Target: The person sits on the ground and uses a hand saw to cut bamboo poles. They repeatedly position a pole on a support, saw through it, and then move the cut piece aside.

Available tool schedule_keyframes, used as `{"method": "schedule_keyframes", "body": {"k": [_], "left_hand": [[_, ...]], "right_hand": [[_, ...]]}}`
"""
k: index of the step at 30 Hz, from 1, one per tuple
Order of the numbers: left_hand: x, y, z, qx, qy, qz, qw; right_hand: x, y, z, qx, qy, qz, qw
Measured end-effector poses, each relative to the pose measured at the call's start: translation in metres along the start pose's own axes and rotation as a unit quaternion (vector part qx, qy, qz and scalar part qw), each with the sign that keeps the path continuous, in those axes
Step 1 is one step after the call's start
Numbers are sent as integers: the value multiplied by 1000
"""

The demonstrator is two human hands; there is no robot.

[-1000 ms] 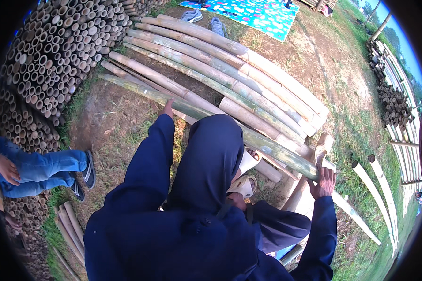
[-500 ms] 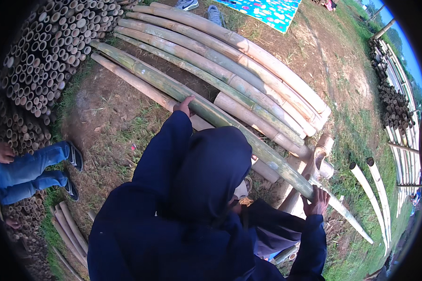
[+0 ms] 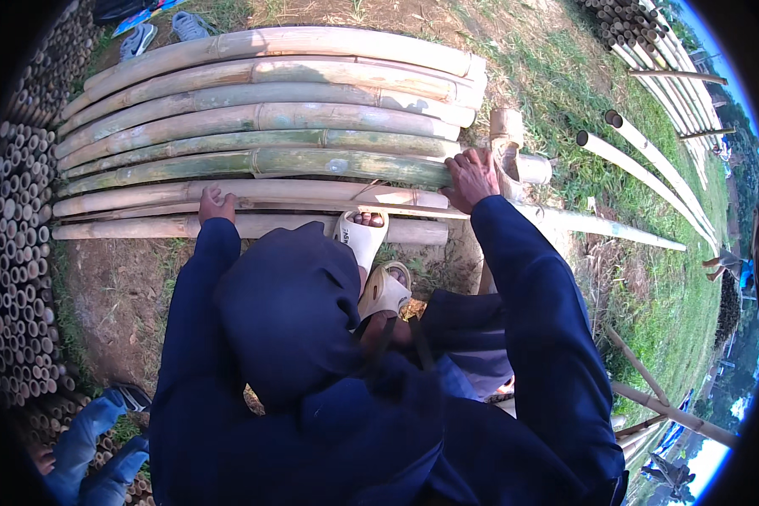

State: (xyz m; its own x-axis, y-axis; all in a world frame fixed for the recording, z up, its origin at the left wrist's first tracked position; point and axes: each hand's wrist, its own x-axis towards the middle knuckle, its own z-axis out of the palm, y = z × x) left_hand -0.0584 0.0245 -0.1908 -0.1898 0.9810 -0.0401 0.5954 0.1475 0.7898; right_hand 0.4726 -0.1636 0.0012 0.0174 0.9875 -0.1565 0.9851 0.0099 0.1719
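Note:
Several bamboo poles lie side by side across the ground before me. My left hand is closed, its fingers curled over a pale bamboo pole on the near side of the row. The grip's underside is hidden. At the right end of the green bamboo pole, my right hand is bent over the pole's tip, thumb lower than the fingers. A thin pale bamboo strip runs just nearer than the pale pole. Nearest of all lies another pale pole, partly behind a cream sandal.
A notched bamboo support stands beyond my right hand. Stacked bamboo pieces fill the left side, with a person's jeans below. Grey shoes sit at the far left. Two long poles lie on grass at right.
The view has turned, so the poles run nearly level. The green pole, held by both hands before, now lies in the row; my left hand has left it for the pale pole nearer me.

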Motion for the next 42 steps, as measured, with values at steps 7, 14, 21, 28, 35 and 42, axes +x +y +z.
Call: {"method": "schedule_keyframes", "body": {"k": [7, 14, 21, 28, 35, 42], "left_hand": [[-71, 52, 4, 273, -80, 201, 937], [-76, 72, -1, 385, -107, 241, 885], [-43, 97, -16, 430, -147, 294, 841], [-51, 156, -61, 303, -66, 489, 815], [-18, 101, -72, 370, -231, 452, 778], [3, 46, -70, 400, -125, 385, 822]], "right_hand": [[-9, -9, 36, 18, -5, 22, 1000], [-61, -45, 65, 156, 58, 23, 986], [-37, -43, 52, 100, 101, 14, 990], [-113, 34, -13, 101, 227, 13, 969], [-153, 18, -21, 113, 203, 21, 972], [-142, 14, -47, 88, 30, 2, 996]]}}
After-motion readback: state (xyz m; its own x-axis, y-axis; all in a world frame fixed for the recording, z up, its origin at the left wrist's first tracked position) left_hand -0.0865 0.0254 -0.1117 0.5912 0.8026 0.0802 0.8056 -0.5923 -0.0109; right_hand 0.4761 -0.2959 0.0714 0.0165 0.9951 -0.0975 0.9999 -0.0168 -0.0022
